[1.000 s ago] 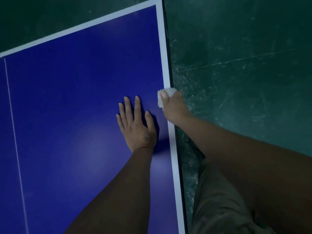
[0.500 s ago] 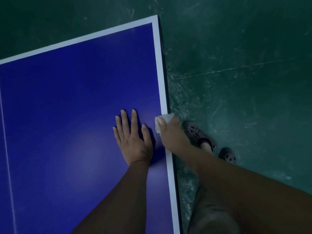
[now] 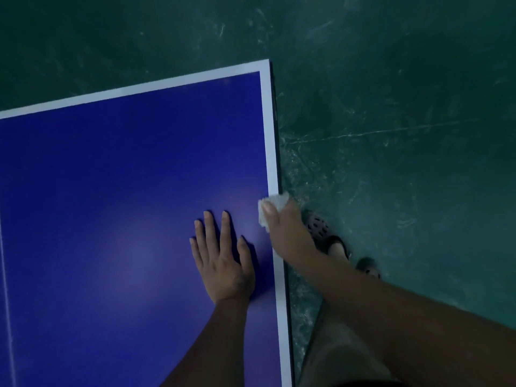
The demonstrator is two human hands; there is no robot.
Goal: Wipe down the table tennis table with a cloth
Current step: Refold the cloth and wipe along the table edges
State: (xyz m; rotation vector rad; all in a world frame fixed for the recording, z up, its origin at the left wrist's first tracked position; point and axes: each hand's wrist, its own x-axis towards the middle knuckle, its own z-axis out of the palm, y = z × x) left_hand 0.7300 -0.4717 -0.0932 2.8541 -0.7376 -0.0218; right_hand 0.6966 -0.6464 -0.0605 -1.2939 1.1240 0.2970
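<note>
Here the white cloth (image 3: pixel 276 203) sits bunched at the right edge of the table tennis table (image 3: pixel 125 177), lying over the white border stripe (image 3: pixel 271 135) where the blue surface ends, about halfway along the visible side. The right hand (image 3: pixel 289 236) grips it with the thumb pressed on top toward the blue. Its other fingers are hidden past the edge, and much of the cloth is covered by the hand. Just to the left, apart from the cloth, the left hand (image 3: pixel 223 263) lies flat on the blue surface, fingers straight and slightly spread toward the far end, holding nothing. The table's far right corner is framed by the same white stripe, and a thin white line (image 3: pixel 6 289) runs down the left of the view. Right of the table lies a scuffed dark green floor (image 3: pixel 405 149). The person's dark perforated shoes (image 3: pixel 318 223) stand on it close to the table edge, with grey shorts (image 3: pixel 335 356) at the near right.
</note>
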